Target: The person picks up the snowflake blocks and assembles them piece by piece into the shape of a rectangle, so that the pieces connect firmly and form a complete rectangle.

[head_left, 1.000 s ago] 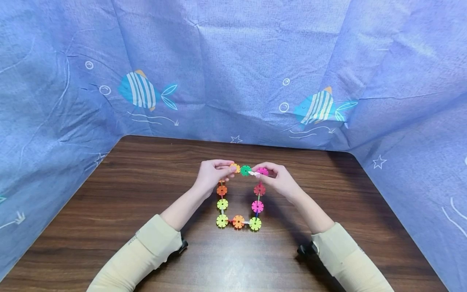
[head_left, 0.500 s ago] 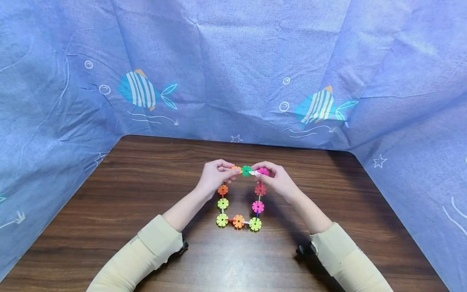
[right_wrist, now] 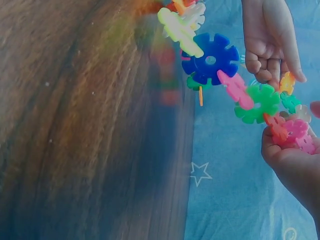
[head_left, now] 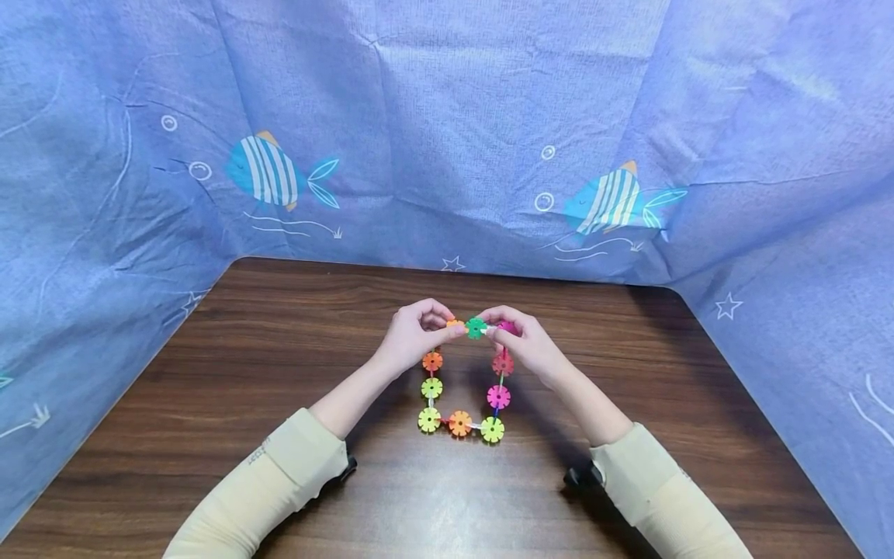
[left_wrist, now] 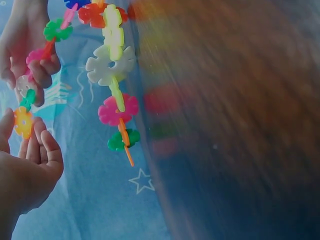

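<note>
My left hand (head_left: 412, 338) pinches an orange-yellow snowflake disc (left_wrist: 23, 122) between thumb and fingers. Beside it a green snowflake disc (head_left: 477, 328) bridges the space between the hands. My right hand (head_left: 527, 341) grips the same chain by a white disc (right_wrist: 301, 112) and pink discs (right_wrist: 298, 129). Several linked discs form a squarish outline, with a yellow-green disc (head_left: 429, 420) at the lower left corner and another yellow-green disc (head_left: 492, 429) at the lower right. In the left wrist view, the left side ends in a green disc (left_wrist: 125, 139) with an orange piece, apart from the pinched disc.
The outline stands above a dark wood-grain table (head_left: 279, 349), which mirrors its colours in the wrist views. A blue fish-print cloth (head_left: 447, 155) hangs behind and around the table. Dark straps or mounts (head_left: 583, 477) show beneath the sleeves.
The left hand has shifted slightly right, closer to the right hand, with the orange-yellow disc. The whole chain has moved a little right, and its left side has drawn inward.
</note>
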Tool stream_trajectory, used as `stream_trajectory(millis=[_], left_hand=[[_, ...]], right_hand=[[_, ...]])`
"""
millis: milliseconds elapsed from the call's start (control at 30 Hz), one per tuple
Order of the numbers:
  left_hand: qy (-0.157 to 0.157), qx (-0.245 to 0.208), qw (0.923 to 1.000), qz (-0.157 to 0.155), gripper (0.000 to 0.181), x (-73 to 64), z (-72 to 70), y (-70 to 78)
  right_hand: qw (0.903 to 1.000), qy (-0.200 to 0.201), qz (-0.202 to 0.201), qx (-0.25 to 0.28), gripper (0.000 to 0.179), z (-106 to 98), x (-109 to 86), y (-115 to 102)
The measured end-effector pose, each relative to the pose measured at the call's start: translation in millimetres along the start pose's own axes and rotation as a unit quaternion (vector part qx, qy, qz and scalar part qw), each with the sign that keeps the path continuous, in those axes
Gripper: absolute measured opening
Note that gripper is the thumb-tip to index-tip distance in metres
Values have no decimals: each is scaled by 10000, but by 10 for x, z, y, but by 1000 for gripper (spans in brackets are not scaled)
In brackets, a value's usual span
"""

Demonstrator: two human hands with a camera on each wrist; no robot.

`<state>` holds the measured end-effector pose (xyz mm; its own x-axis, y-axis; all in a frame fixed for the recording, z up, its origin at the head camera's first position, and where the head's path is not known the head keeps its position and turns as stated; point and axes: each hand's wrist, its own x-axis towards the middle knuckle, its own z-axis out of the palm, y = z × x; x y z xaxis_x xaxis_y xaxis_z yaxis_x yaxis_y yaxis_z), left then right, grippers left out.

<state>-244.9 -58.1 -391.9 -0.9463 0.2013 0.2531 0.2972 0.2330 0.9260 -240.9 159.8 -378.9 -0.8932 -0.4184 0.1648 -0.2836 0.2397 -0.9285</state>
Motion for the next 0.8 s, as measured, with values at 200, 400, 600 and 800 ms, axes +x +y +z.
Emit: stream_trajectory(millis=[200,400,600,800], left_hand=[[-184,-76,9997,153,30,-5,-13,13],[-305,160,9987,381,26,-8,-28,1],[-256,648,9939,851,15,9,-40,-21],[28,1261,9762,1765,9,22,-56,-35]], right_hand=[[9995,219,243,-51,21,27,20,-11],[9978,460,470,-57,22,55,38,-31],[9971,468,586,98,21,60,56,-58],[9972,335,592,309,19,51,62,-64]])
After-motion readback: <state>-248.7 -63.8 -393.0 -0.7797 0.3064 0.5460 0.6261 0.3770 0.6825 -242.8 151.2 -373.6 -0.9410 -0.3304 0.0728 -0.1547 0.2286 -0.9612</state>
